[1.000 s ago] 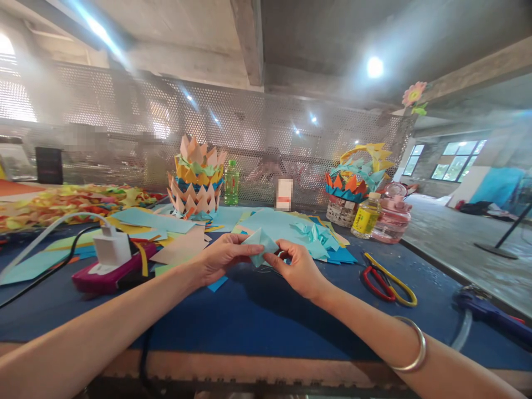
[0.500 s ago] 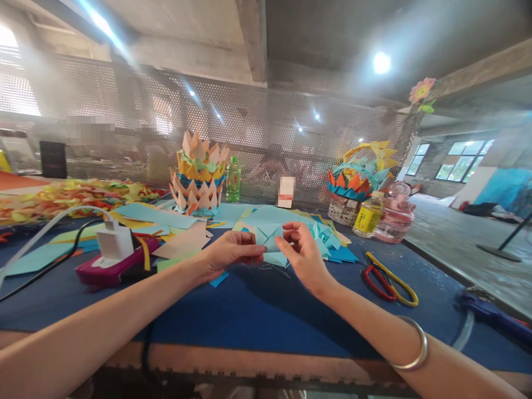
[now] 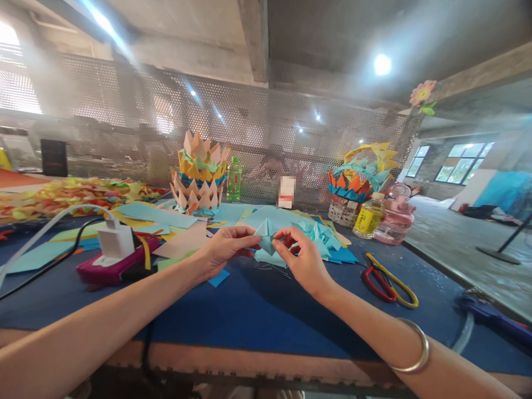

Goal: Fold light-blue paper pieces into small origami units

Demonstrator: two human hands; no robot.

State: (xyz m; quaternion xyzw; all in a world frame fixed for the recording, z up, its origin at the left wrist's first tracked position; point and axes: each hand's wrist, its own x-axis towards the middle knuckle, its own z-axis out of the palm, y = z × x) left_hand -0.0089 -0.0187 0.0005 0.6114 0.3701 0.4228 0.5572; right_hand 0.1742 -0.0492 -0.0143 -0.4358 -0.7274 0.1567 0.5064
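Observation:
Between both hands is a small piece of folded light blue paper (image 3: 267,237), now a pointed, diamond-like shape, raised above the table. My left hand (image 3: 228,249) pinches its left side between thumb and fingers. My right hand (image 3: 304,257) pinches the right side, fingers curled; a silver bangle (image 3: 420,349) circles that wrist. Just behind and to the right lies a pile of folded light blue paper pieces (image 3: 320,237) on darker blue sheets. Light blue sheets (image 3: 270,215) lie beyond the hands.
At the back stand a tiered folded-paper piece (image 3: 199,177), a green bottle (image 3: 234,180) and a paper-trimmed basket (image 3: 347,208). Right are a yellow-labelled bottle (image 3: 369,217), a pink jug (image 3: 397,219), scissors (image 3: 388,282) and a blue-handled tool (image 3: 494,316). Left are a purple power strip (image 3: 95,271) and paper strips (image 3: 75,197).
The light blue paper has gone from a flatter, creased piece to a pointed diamond shape. Both hands have shifted slightly and still hold it.

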